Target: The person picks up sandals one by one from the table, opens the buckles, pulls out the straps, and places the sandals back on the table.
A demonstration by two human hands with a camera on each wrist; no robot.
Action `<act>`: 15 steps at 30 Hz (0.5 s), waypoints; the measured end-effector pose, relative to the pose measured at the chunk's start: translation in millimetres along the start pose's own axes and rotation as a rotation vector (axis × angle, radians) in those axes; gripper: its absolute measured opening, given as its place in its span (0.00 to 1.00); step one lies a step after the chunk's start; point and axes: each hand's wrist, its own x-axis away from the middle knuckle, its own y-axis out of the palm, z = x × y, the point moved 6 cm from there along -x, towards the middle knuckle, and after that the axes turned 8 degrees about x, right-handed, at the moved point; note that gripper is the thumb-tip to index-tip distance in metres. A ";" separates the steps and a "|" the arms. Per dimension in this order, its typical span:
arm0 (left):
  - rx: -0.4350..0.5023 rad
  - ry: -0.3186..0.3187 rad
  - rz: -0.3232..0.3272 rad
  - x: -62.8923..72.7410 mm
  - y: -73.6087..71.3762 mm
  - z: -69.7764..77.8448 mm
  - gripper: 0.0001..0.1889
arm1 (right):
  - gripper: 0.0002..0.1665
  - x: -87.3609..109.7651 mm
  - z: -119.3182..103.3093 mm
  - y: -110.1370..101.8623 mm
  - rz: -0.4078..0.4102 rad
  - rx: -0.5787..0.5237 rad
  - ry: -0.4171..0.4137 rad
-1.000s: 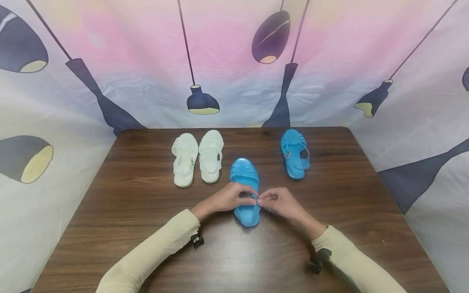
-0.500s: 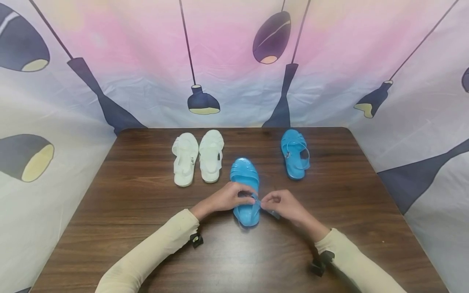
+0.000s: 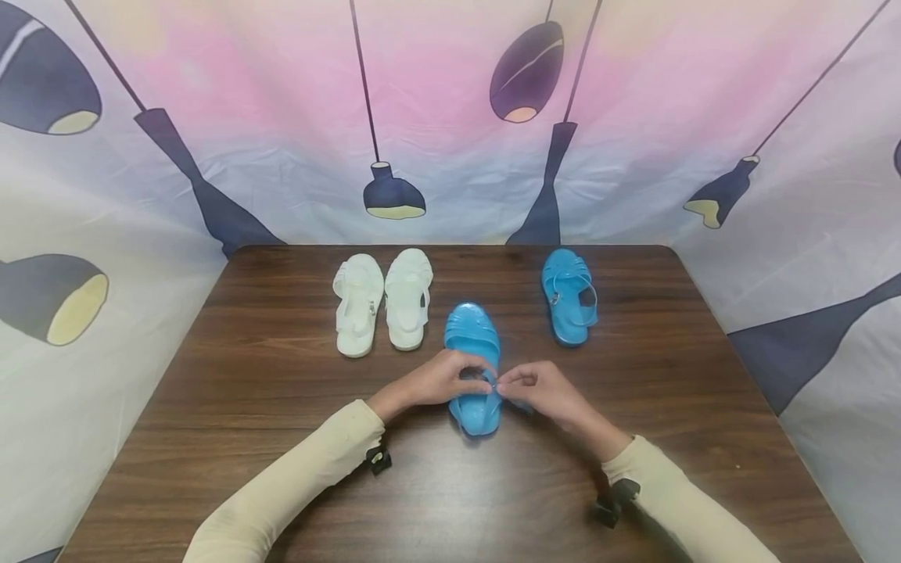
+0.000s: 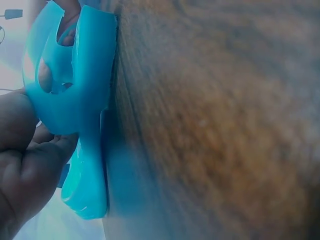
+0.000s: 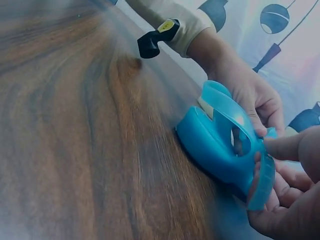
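A blue jelly sandal (image 3: 472,328) lies sole down on the table, toe pointing away from me. Reaching over it from the left, my left hand (image 3: 439,379) pinches its ankle strap near the middle of the shoe. My right hand (image 3: 545,391) meets it at the sandal's right side, thumb and fingertips pinching the same strap. In the right wrist view, the loose strap end (image 5: 262,185) curves down between the right thumb and fingers. The left wrist view shows the sandal's heel (image 4: 95,60) from the side. Fingers mostly hide the buckle area.
A second blue sandal (image 3: 568,313), its strap looped, lies at the back right. Two white sandals (image 3: 357,305) stand side by side at the back left. The brown wooden table (image 3: 450,500) ends at a patterned cloth backdrop (image 3: 281,172).
Half a second ago my right hand had shifted slightly right, away from the left hand with the strap. Now its fingertips are back against the left ones. The left hand barely moved.
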 end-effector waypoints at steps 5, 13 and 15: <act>-0.010 0.012 0.004 1.8 -1.1 0.2 0.13 | 0.17 5.7 -3.7 -2.0 0.002 0.073 -0.013; -0.001 -0.017 0.012 2.9 -1.6 0.1 0.15 | 0.15 5.4 -3.1 0.0 0.036 0.068 -0.028; -0.003 -0.026 0.011 2.2 -1.2 0.2 0.15 | 0.14 3.9 -3.9 0.9 0.041 0.067 -0.038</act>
